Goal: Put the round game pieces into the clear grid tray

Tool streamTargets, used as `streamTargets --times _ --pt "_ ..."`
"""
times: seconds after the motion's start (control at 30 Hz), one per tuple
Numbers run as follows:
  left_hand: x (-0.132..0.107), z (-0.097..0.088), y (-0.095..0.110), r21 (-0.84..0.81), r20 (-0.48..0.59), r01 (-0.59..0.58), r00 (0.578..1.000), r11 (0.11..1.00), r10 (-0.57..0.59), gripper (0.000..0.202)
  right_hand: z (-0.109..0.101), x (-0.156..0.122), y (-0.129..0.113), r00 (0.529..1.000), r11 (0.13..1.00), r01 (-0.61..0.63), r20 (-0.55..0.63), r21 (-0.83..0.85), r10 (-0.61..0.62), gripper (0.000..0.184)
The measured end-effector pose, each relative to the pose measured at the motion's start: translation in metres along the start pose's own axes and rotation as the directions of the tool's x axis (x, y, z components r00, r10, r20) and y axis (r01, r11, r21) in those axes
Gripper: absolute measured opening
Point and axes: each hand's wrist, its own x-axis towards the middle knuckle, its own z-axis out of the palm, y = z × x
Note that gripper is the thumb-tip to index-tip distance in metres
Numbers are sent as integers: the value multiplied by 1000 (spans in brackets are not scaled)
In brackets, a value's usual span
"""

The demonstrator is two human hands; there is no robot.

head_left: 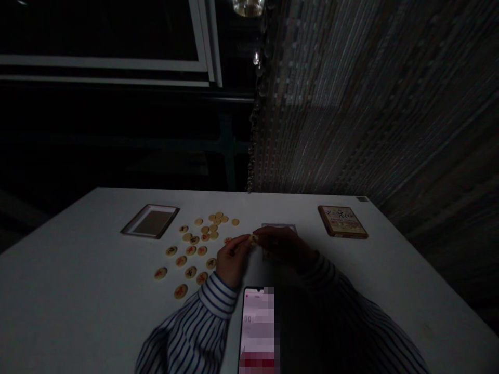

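Both hands meet near the middle of the white table (97, 311). Between their fingertips is a round Chinese chess piece (253, 239) with a dark character on it. My left hand (233, 261) is closed, its thumb and fingers pinching the piece from the left. From the right, my right hand (284, 245), in deep shadow, has its fingers closed at the same piece. A pale flat rectangular thing (290, 226) lies partly hidden beneath my right hand. Many loose chess pieces (191, 250), some with red and some with dark characters, are scattered left of my left hand.
An open shallow box tray (150, 222) lies at the back left. A printed box (343, 222) rests at the back right. A phone (257, 327) with a lit screen lies between my forearms. Behind the table hangs a string curtain (312, 104); the room is dim.
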Motion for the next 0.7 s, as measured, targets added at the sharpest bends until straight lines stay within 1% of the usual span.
streamTargets --times 0.07,0.17,0.37,0.53,0.7 --pt "0 0 -1 7 -8 -3 1000 1000 3 22 3 -1 0 1000 999 -13 -20 -48 12 25" --pt "0 -1 -3 21 -22 -17 1000 1000 18 21 6 -1 1 999 994 21 -39 -110 -25 26" --pt "-1 0 -2 17 1 -15 1000 1000 15 24 0 2 -5 994 971 105 15 -217 -104 20" --pt "-3 3 1 -6 18 -4 1000 1000 4 23 -9 1 -12 991 955 130 65 -266 -117 20" --pt "-5 6 2 15 75 -16 997 1000 15 25 -16 -3 -9 984 921 161 123 -355 -125 18"
